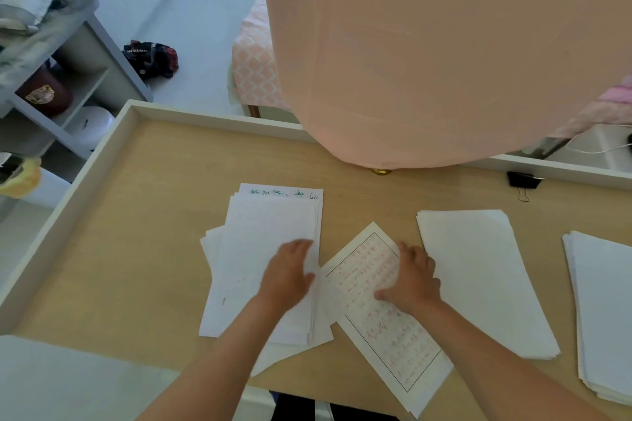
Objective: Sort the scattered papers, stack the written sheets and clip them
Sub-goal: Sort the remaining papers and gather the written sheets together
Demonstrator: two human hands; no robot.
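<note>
A loose pile of white sheets [260, 243] lies mid-table, with a sheet bearing green writing showing at its far edge. My left hand [289, 273] rests flat on this pile, fingers apart. Beside it a sheet with red writing inside a ruled frame [386, 328] lies at an angle. My right hand [413, 280] presses on that sheet, fingers spread. A stack of blank white sheets [485, 277] sits to the right, touching my right hand's side. Another white stack [605, 311] lies at the far right edge. A black binder clip [522, 180] sits by the table's far rim.
The wooden table [136, 232] has a raised white rim. A large peach lampshade [427, 44] overhangs the table's far side. A grey shelf unit [68, 72] stands to the left on the floor. A white cable [595, 149] runs at the right.
</note>
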